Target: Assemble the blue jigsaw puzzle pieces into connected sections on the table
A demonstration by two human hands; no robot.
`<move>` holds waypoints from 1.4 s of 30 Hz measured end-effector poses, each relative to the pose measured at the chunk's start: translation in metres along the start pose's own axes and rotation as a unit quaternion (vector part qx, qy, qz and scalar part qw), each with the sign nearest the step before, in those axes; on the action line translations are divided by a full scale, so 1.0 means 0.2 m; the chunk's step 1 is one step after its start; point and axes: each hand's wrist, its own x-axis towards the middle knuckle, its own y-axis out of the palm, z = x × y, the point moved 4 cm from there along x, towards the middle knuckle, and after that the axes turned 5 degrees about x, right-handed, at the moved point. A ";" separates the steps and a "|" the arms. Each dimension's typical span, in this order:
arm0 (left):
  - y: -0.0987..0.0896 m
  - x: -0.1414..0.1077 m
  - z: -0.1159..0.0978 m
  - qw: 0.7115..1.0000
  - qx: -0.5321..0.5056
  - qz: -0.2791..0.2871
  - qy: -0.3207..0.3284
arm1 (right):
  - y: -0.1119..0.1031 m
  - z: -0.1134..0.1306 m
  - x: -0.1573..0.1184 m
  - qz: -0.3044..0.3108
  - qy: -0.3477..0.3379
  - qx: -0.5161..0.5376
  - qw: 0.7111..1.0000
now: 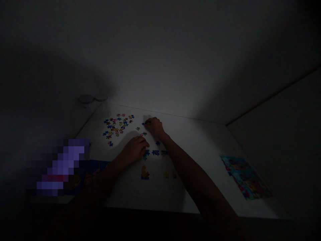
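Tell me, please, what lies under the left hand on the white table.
The left hand hides whatever is directly under it, so that patch of the white table cannot be seen; blue jigsaw pieces lie uncovered just beside its fingertips.

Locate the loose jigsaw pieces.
In the head view, the loose jigsaw pieces lie near the table's far edge, left of the right hand and beyond the left hand.

A hand could pass over the white table (200,160) between the right hand (154,127) and the printed picture (245,177), while loose jigsaw pieces (116,127) crowd the left.
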 end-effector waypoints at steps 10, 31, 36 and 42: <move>0.00 0.00 0.01 1.000 0.000 -0.017 0.012 | -0.08 -0.07 -0.12 0.001 -0.052 0.151 0.987; -0.03 0.00 -0.02 1.000 -0.015 0.018 0.006 | -0.05 -0.19 -0.57 0.179 -0.121 0.355 0.909; -0.04 0.00 -0.04 1.000 -0.013 0.027 -0.002 | -0.04 -0.18 -0.58 0.169 -0.134 0.337 0.917; -0.04 0.00 -0.05 0.999 -0.032 0.018 0.014 | -0.04 -0.17 -0.58 0.136 -0.176 0.293 0.930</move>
